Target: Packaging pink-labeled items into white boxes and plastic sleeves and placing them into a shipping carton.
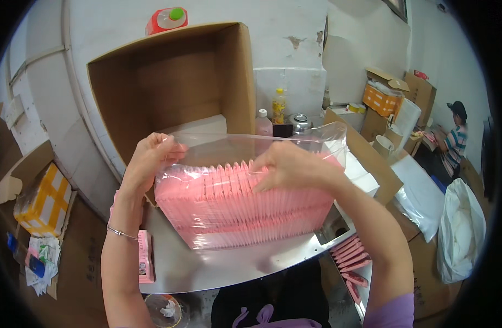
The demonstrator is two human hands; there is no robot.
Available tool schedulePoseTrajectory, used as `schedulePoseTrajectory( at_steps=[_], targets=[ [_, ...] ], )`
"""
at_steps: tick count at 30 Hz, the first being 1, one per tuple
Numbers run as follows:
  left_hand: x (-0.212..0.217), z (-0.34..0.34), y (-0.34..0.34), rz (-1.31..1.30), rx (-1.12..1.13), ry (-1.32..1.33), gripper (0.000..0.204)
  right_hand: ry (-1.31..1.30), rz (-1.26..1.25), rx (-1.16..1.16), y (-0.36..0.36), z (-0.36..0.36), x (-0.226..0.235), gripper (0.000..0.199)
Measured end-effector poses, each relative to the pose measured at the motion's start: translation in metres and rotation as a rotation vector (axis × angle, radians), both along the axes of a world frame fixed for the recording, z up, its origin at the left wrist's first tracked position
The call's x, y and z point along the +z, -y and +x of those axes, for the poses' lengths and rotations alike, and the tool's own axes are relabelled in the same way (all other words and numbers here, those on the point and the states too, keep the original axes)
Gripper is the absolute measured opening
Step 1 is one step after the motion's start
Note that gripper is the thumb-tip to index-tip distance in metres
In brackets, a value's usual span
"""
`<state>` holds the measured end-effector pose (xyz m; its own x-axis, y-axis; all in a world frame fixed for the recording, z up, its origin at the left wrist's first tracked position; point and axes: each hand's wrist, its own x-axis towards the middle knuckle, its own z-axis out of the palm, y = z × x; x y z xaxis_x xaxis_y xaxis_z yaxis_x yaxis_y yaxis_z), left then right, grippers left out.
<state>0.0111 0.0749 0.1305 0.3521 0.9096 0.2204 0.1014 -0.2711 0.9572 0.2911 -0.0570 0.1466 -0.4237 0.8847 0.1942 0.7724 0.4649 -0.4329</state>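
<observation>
A clear plastic bag holds a tight row of thin pink packets standing on a shiny metal table. My left hand grips the bag's open top edge at the left. My right hand lies on top of the pink packets inside the bag's mouth, fingers pressed on them. A thin bracelet circles my left wrist.
A big open cardboard box lies on its side behind the bag. Loose pink packets lie at the right; one pink packet rests by my left forearm. Bottles, boxes and a white sack stand around. Another person sits far right.
</observation>
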Motion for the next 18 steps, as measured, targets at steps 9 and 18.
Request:
schedulePoseTrajectory(
  at_steps=[9, 18],
  targets=[
    [-0.026, 0.001, 0.025, 0.111, -0.044, 0.2, 0.019, 0.299, 0.938, -0.168, 0.024, -0.022, -0.04, 0.008],
    [-0.054, 0.01, 0.148, 1.286, -0.083, 0.187, 0.029, -0.264, 0.744, -0.063, -0.029, -0.043, -0.111, 0.013]
  ],
)
